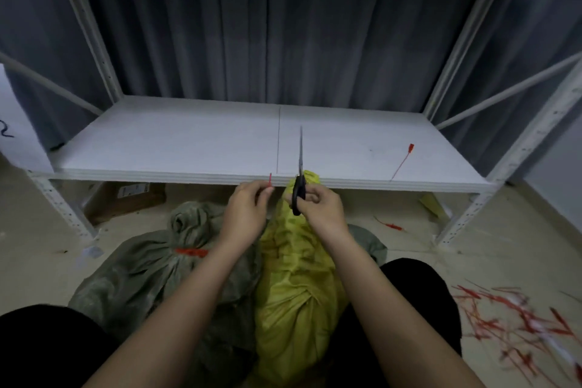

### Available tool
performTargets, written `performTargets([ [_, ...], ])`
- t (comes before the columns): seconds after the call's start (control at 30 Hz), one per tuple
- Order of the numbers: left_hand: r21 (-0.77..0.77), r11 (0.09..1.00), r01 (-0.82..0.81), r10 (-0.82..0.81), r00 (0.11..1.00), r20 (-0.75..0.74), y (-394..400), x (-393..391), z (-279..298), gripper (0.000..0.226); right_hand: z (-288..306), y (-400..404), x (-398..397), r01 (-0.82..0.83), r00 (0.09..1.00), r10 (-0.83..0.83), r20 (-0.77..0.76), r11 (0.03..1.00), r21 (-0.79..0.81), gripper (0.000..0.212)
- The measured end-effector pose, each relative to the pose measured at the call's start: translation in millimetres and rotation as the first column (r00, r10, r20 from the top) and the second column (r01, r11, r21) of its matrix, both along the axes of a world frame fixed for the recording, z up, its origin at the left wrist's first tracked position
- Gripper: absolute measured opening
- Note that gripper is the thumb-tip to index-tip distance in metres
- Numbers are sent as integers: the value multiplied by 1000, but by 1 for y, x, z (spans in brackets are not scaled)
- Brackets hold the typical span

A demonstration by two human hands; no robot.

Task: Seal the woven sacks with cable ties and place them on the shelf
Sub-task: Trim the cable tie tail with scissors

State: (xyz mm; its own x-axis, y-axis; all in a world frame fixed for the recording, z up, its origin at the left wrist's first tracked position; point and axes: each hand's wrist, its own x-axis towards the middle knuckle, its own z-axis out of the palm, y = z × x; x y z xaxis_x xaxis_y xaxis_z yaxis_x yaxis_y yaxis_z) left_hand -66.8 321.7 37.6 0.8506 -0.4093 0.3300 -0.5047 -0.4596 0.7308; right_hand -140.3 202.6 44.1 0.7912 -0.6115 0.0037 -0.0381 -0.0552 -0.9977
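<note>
- Head view: left hand (246,210) pinches a short red cable tie (270,180) end, just left of the yellow sack (296,287).
- Right hand (321,208) grips black scissors (299,176), blades pointing up, over the sack's neck.
- Green sack (151,271), red-tied, left of it.
- Shelf (189,142) behind; another tie (402,161) on it.

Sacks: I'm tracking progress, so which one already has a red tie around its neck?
The grey-green sack, left of the yellow sack; a red tie cinches its neck.
</note>
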Motion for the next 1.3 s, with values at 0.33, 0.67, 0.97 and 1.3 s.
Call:
performTargets([
  [0.33, -196, 960, 200, -244, 941, -234, -153, -34, 33, 16, 21, -120, -41, 232, 970, -236, 49, 970, 78, 27],
  [0.67, -83, 942, 326, -336, 899, -280, -283, -34, 6, 20, -9, -223, -49, 385, 920, -391, 30, 915, 118, 12],
  [0.97, 138, 900, 414, -380, 899, -220, -389, -1, -32, 27, -63, -348, -37, 550, 831, -537, -146, 833, 67, 11],
  [1.3, 413, 813, 411, -411, 907, -94, -481, 59, -97, 26, -117, -498, 6, 610, 683, -641, -349, 764, -209, 46],
])
